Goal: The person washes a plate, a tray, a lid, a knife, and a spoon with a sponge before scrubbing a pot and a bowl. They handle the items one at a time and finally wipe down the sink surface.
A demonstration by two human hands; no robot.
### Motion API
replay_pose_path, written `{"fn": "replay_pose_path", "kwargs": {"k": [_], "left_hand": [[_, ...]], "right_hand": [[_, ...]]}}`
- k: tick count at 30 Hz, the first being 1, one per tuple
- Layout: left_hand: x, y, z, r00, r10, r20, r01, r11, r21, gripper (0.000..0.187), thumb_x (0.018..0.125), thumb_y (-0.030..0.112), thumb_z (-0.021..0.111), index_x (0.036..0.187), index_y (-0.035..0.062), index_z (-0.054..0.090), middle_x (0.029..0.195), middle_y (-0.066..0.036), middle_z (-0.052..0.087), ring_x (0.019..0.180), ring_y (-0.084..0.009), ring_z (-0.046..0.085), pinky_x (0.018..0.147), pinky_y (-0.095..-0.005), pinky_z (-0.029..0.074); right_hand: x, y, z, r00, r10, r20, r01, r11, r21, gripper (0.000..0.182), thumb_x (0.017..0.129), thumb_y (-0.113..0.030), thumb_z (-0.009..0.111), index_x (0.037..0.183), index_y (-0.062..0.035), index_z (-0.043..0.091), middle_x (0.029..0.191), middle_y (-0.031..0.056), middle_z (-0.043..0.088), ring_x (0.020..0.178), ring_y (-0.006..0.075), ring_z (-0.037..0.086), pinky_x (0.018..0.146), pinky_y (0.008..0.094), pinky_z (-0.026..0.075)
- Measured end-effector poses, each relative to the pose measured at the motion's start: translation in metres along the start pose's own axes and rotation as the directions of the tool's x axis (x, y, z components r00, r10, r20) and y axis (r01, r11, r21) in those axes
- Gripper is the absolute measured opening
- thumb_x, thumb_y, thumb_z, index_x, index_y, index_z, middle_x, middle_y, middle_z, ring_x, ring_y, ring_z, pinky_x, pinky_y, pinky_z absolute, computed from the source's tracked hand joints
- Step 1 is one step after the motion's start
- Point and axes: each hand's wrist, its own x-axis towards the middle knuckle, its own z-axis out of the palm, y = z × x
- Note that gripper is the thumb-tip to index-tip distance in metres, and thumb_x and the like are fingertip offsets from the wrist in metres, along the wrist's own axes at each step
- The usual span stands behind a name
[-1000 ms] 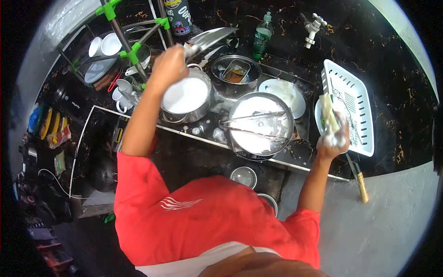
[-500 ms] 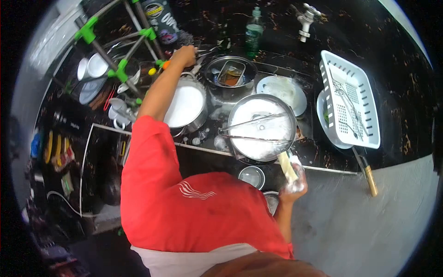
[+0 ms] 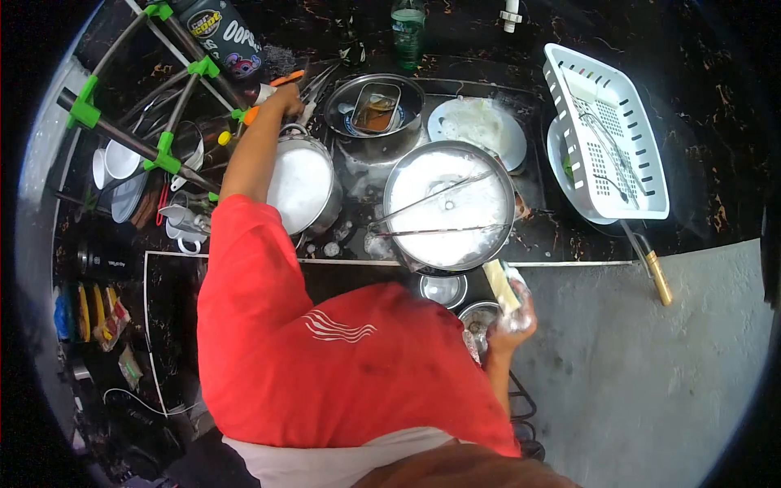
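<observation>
My left hand (image 3: 285, 101) is closed at the far left of the counter, with an orange handle (image 3: 288, 78) sticking out beside its fingers. What that handle belongs to is hidden. Metal utensils (image 3: 321, 83) lie just to its right. Below it stands a large pot (image 3: 299, 185) with white foamy contents. Near the counter's front edge my right hand (image 3: 516, 315), covered in suds, grips a pale yellow sponge (image 3: 499, 286). Close to the sponge is a wide round pan (image 3: 447, 207) full of white suds, two long thin metal utensils lying across it.
A deep pot (image 3: 374, 89) holds a rectangular container of brownish liquid. Beside it is a soapy plate (image 3: 480, 130). A white basket (image 3: 618, 138) stands at right near a wooden-handled tool (image 3: 659, 281). A green bottle (image 3: 408, 37) is behind; a green-jointed rack (image 3: 167, 146) is left.
The camera view has shifted, moving the counter items left in the picture. An orange handle now shows beside my left hand. My right hand still grips the sponge near the pan.
</observation>
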Motion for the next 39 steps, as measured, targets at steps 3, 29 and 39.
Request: {"fn": "replay_pose_path", "kwargs": {"k": [3,29,39], "left_hand": [[-0.019,0.011,-0.005,0.993,-0.087,0.079,0.093,0.993,-0.078,0.058,0.056,0.021,0.079,0.106,-0.0042,0.062,0.106,-0.022,0.063,0.101,-0.0341,0.061,0.086,-0.0389,0.048],[-0.258,0.216,-0.029,0.688,0.247,-0.683,-0.555,0.786,-0.274,0.025,0.080,0.018,0.070,0.097,0.0003,0.066,0.074,-0.009,0.067,0.061,-0.0125,0.060,0.058,-0.0253,0.048],[-0.340,0.235,0.068,0.767,-0.128,-0.628,-0.479,0.537,-0.694,0.019,0.082,0.010,0.066,0.097,-0.0014,0.064,0.075,-0.001,0.062,0.064,-0.0045,0.053,0.057,-0.0185,0.041]], "right_hand": [[0.000,-0.002,-0.001,0.999,0.040,0.008,-0.040,0.999,0.005,0.026,0.077,-0.004,0.057,0.100,0.0085,0.061,0.098,0.0198,0.064,0.094,0.0298,0.062,0.085,0.0351,0.046],[0.031,0.020,-0.020,0.872,0.489,-0.005,-0.407,0.730,0.549,0.027,0.081,-0.004,0.059,0.107,-0.0003,0.053,0.098,0.0066,0.059,0.088,0.0161,0.057,0.081,0.0273,0.045],[0.049,0.010,-0.015,0.874,0.404,0.268,-0.485,0.724,0.491,0.046,0.081,-0.009,0.068,0.119,0.0017,0.046,0.107,0.0089,0.057,0.096,0.0153,0.055,0.085,0.0288,0.045]]}}
